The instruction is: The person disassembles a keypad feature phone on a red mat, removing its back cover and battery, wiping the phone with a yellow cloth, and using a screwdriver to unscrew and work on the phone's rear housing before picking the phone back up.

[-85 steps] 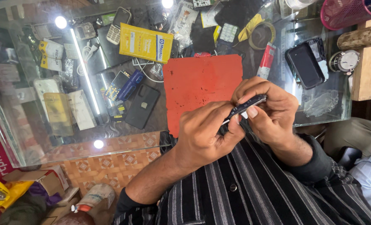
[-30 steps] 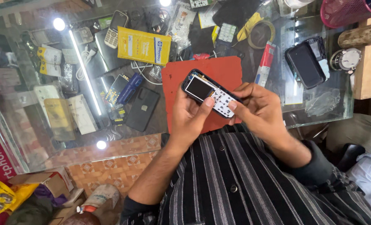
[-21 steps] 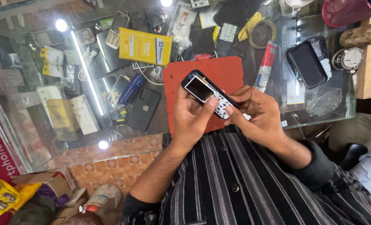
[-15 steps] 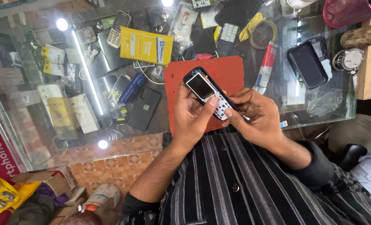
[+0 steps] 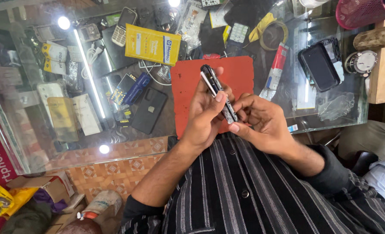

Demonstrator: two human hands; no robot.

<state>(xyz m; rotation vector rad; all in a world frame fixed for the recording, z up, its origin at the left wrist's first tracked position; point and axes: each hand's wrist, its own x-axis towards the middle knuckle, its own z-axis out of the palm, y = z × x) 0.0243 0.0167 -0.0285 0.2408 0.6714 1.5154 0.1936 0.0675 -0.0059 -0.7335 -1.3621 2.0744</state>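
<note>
Head view: the left hand is closed around a small black keypad phone, turned edge-on so its thin side faces the camera, above the red mat on the glass desk. The right hand is pinched on the phone's lower end, thumb and fingertips at the seam — it looks as if the casing is being parted or pressed together there, though the seam itself is too small to read.

Judgement: the step calls for a firm left-hand hold along both long edges while the right works the corner with light, even pressure; twisting risks cracking the shell. Keep the work over the mat so small parts do not roll.

Nearby on the desk — a yellow box, a dark phone case, a black handset.
</note>
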